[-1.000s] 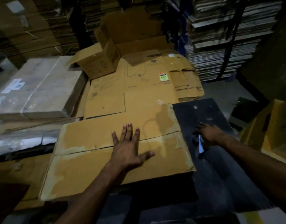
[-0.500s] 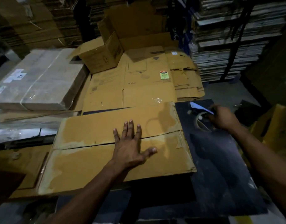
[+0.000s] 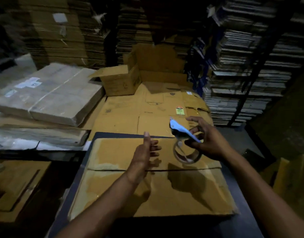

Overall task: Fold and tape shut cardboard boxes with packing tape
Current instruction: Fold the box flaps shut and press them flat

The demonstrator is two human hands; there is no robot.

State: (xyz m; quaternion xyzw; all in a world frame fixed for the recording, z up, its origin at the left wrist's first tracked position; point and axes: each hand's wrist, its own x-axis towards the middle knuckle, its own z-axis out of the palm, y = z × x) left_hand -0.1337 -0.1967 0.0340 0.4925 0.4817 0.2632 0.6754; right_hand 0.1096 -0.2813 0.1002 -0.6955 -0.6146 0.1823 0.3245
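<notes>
Fingers (image 3: 196, 143) of the right hand (image 3: 210, 140) grip the tape dispenser (image 3: 184, 141); left hand (image 3: 144, 155) hovers loose beside it.

Centre: folded brown cardboard box (image 3: 147, 191) on dark table (image 3: 240, 200)
Above box: clear packing tape roll with blue dispenser (image 3: 185, 145)
Behind: flattened brown cartons (image 3: 130, 115), open brown carton (image 3: 120, 81)
Left: flat wrapped bundle (image 3: 50, 95)

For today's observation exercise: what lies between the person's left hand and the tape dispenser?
Head view: nothing lies between left hand and tape dispenser, only air above the box.
</notes>
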